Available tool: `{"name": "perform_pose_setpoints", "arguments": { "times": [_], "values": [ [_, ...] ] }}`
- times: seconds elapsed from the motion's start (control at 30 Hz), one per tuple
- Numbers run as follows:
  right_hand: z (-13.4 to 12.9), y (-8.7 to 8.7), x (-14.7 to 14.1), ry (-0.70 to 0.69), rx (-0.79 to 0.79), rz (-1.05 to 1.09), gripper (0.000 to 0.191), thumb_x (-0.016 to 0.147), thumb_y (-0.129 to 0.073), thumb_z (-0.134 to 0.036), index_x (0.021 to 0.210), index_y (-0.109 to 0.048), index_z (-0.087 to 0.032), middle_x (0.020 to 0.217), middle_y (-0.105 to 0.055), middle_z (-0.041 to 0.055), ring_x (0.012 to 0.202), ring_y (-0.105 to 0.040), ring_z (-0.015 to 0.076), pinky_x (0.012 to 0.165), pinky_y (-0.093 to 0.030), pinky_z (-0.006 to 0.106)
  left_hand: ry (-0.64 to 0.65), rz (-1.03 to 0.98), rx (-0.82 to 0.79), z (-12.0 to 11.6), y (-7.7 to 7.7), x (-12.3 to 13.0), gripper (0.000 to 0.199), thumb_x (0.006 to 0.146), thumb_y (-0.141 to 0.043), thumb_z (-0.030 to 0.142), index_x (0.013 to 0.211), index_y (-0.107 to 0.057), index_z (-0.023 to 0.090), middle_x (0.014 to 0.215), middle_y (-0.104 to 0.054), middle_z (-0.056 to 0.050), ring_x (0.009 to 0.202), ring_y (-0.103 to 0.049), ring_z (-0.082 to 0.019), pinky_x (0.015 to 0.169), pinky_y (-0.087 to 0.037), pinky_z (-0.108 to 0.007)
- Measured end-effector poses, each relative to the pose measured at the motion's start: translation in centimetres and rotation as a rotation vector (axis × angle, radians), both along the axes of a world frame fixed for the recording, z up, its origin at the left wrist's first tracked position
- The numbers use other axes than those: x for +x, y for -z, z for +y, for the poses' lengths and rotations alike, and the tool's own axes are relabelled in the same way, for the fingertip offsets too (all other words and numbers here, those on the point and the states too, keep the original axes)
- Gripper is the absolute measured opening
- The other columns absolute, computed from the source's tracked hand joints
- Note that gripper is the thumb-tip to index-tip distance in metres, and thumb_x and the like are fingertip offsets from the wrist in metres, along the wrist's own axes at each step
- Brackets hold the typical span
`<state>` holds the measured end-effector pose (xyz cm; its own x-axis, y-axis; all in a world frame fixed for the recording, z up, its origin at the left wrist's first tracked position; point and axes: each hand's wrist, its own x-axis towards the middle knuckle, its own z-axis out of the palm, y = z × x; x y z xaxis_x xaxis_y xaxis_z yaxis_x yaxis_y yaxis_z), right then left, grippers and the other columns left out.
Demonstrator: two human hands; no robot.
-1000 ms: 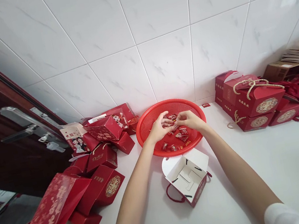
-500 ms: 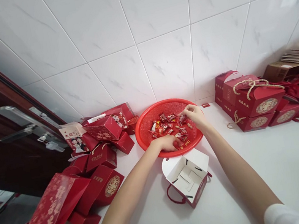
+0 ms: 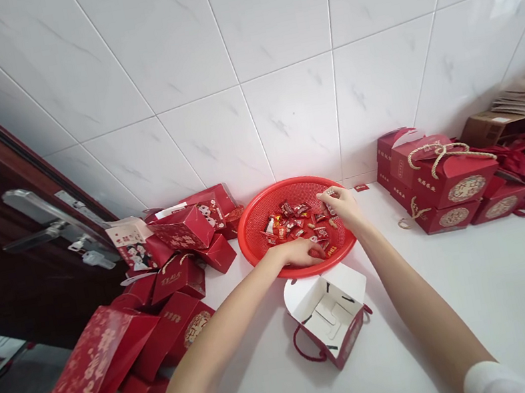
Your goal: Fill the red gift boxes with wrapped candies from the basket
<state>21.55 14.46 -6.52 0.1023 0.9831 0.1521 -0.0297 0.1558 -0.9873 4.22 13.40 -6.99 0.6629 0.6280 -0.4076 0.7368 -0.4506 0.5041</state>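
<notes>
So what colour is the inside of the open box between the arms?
Mostly white; the head view looks down into the open box.

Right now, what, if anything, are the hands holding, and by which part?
Right hand: a small packet, exact spot unclear. Left hand: cannot tell.

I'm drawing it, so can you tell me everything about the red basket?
The round, red, plastic-looking basket has a smooth rim and walls full of tiny holes. It sits upright on the white tabletop near the white tiled wall. Mostly red wrapped sweets lie inside. The left hand reaches in over the front; the right hand is at the right edge. I can't tell if they touch it.
</notes>
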Motion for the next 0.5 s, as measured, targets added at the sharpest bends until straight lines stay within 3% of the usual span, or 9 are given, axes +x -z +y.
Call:
{"name": "perform_pose_setpoints", "arguments": {
  "times": [0.07,0.13,0.27,0.37,0.5],
  "values": [
    [0.2,0.1,0.1,-0.005,-0.011,0.029,0.034,0.071,-0.069,-0.05,0.066,-0.049,-0.023,0.055,-0.057,-0.001,0.047,-0.047,0.012,0.044,-0.036,0.026,0.023,-0.019,0.002,0.2,-0.3,0.5,0.047,0.067,-0.062,0.017,0.112,-0.074,0.028,0.107,-0.076,-0.001,0.088,-0.069,-0.021,0.071,-0.049,-0.025],
    [0.3,0.3,0.2,-0.007,-0.021,0.051,0.032,0.071,-0.069,-0.049,0.067,-0.05,-0.023,0.054,-0.057,-0.0011,0.046,-0.046,0.012,0.043,-0.036,0.026,0.042,-0.004,-0.02,0.4,-0.6,1.3,0.043,0.069,-0.061,0.016,0.108,-0.075,0.028,0.1,-0.077,0.0,0.083,-0.068,-0.02,0.07,-0.049,-0.025],
    [0.7,0.8,0.4,-0.004,-0.024,0.048,0.032,0.071,-0.069,-0.05,0.071,-0.053,-0.023,0.054,-0.057,-0.0017,0.044,-0.045,0.0119,0.04,-0.034,0.025,0.038,0.089,-0.093,1.0,-0.9,3.3,0.018,0.063,-0.063,0.009,0.07,-0.073,0.022,0.064,-0.069,0.002,0.063,-0.063,-0.019,0.064,-0.048,-0.027],
    [0.8,1.0,0.4,-0.018,-0.018,0.06,0.031,0.07,-0.069,-0.05,0.072,-0.053,-0.023,0.055,-0.057,-0.0021,0.043,-0.045,0.0117,0.039,-0.033,0.026,0.016,0.117,-0.122,1.6,-0.4,4.3,0.015,0.061,-0.064,0.007,0.053,-0.064,0.019,0.049,-0.061,0.001,0.053,-0.059,-0.019,0.06,-0.049,-0.03],
    [0.6,0.5,0.1,-0.029,-0.005,0.095,0.031,0.069,-0.069,-0.049,0.069,-0.052,-0.023,0.055,-0.056,-0.0023,0.046,-0.046,0.0124,0.044,-0.036,0.027,-0.002,0.041,-0.08,2.7,0.0,3.5,0.013,0.06,-0.067,0.007,0.055,-0.064,0.018,0.056,-0.065,0.0,0.059,-0.061,-0.019,0.064,-0.051,-0.029]
  ]
}}
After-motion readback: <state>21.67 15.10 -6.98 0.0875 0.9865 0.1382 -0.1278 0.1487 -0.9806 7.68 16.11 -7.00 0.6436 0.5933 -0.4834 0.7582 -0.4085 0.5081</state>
